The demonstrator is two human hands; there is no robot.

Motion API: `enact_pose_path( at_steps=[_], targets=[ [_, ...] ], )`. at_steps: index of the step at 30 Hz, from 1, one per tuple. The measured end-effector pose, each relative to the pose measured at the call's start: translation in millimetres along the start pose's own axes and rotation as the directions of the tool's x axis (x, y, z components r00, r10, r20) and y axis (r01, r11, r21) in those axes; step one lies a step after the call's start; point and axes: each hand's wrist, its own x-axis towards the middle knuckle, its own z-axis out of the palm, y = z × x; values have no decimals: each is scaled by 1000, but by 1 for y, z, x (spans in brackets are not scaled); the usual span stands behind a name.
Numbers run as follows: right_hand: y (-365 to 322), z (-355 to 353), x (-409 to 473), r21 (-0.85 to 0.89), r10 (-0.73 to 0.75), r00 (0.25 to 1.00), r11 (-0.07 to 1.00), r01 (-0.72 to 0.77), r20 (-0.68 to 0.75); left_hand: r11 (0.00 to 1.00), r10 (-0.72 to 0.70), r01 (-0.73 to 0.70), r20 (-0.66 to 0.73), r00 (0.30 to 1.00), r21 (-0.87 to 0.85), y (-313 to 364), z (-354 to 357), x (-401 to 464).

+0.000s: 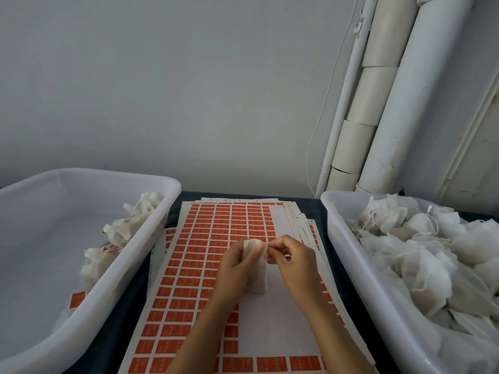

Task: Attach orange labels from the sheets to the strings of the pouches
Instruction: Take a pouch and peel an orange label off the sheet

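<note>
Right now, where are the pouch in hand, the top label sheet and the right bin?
pouch [257,276], head view, its lower body.
top label sheet [216,233], head view, orange grid.
right bin [348,247], head view, left wall.

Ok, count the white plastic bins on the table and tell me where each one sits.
2. One bin is left of the label sheets, holding a few pouches along its right wall. The other bin is on the right, piled with pouches. Both run off frame.

The label sheet [205,265] bore a grid of orange rectangles on off-white backing, with a bare white patch at its right. Both bins [89,300] were translucent white; the pouches [421,255] white. The counter [129,317] was dark navy.
</note>
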Motion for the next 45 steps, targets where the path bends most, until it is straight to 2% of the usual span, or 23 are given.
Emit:
enact_pose_path(
  at_steps=[2, 8, 14, 22, 27, 31, 39, 43, 45],
  targets=[
    [0, 1, -1, -40, -51, 999, 998, 50, -16, 998, 3, -5, 27, 1000, 70, -1, 1, -1],
    [4, -2, -4, -55, -87, 996, 995, 87, 15, 992, -16, 28, -93, 996, 126, -2, -3, 1],
    [4, 2, -8, -82, -48, 999, 996, 45, -25, 982, 18, -1, -88, 996, 190, -1, 3, 0],
    [3, 1, -8, -98, -84, 996, 991, 86, 25, 917, 40, 20, -142, 989, 399, -7, 4, 4],
    [1, 1, -10, -128, -131, 991, 983, 131, 7, 874, 119, -46, -122, 985, 483, -7, 3, 3],
    [-2, 1, -10, -141, -135, 991, 981, 132, -15, 911, 162, -108, -106, 981, 398, -6, 5, 1],
    [-10, 2, -11, -163, -89, 994, 984, 79, -56, 966, 167, -128, -162, 973, 226, -3, 6, -2],
    [-8, -2, -9, -167, -2, 995, 986, -15, -97, 982, 138, -99, -254, 957, 159, -1, 3, -2],
    [-5, -4, -8, -164, 35, 992, 985, -55, -124, 987, 127, -100, -238, 963, 124, -1, 2, -2]
  ],
)
